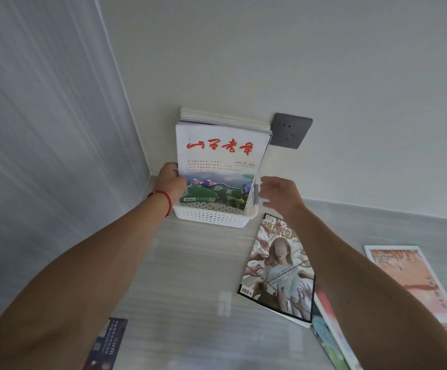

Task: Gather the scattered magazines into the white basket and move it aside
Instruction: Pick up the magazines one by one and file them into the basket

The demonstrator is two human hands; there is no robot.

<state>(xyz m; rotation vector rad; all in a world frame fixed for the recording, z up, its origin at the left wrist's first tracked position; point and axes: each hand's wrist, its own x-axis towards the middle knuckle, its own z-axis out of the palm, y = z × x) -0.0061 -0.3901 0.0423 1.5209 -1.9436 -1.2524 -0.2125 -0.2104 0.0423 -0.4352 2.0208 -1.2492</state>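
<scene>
A white perforated basket [211, 217] stands at the far end of the table against the wall. Several magazines stand upright in it; the front one [221, 161] is white with red calligraphy and a landscape photo. My left hand [170, 181], with a red cord at the wrist, grips that front magazine's left edge. To the right of the basket my right hand [279, 194] hovers with fingers spread, holding nothing. On the table lie a magazine with a blonde figure on its cover [278, 268], a pink-orange one [414, 284] at the right, and another [331, 335] partly under my right forearm.
A dark wall socket [290, 130] sits just behind the basket's right side. The corner of a dark booklet [106, 343] shows at the table's near left edge. A curtain [43, 129] hangs along the left. The grey wood-grain table [195, 276] shows between my arms.
</scene>
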